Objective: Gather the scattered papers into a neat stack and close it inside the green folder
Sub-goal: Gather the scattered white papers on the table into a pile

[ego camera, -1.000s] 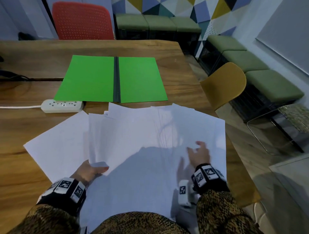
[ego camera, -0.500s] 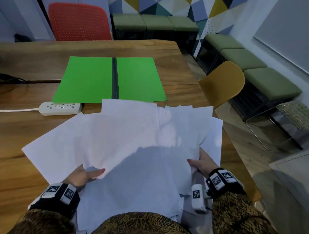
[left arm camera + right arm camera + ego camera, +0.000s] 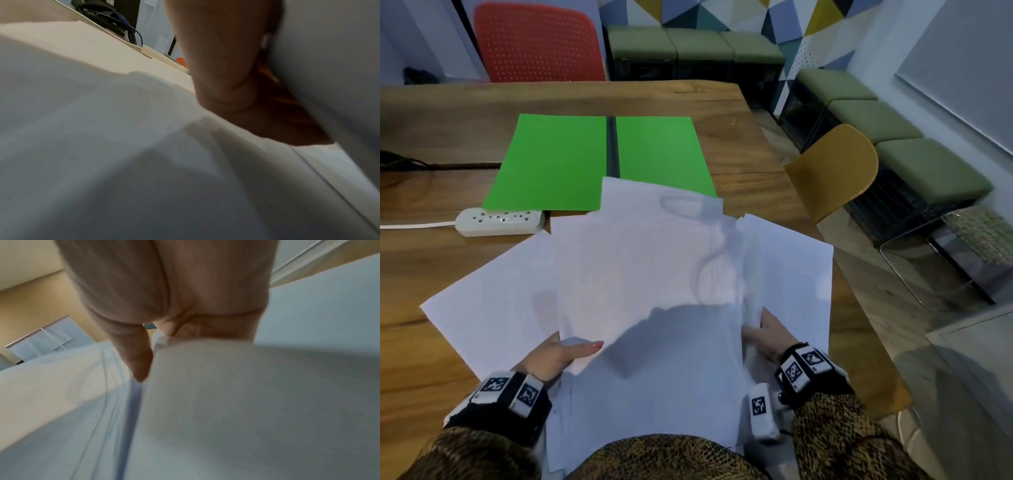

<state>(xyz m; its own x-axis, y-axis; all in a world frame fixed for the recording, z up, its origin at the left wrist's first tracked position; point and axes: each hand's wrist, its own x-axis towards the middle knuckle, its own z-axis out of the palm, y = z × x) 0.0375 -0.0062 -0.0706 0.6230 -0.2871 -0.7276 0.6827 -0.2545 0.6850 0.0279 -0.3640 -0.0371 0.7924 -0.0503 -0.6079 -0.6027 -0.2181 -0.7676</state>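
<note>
The papers [image 3: 647, 274] lie fanned across the table [image 3: 431, 240], their top edge overlapping the open green folder [image 3: 558, 161]. Left hand [image 3: 558, 356] pinches their near edge; right hand [image 3: 767, 335] grips the side (light, floppy, slippery sheets, best squeezed at opposite edges)
</note>
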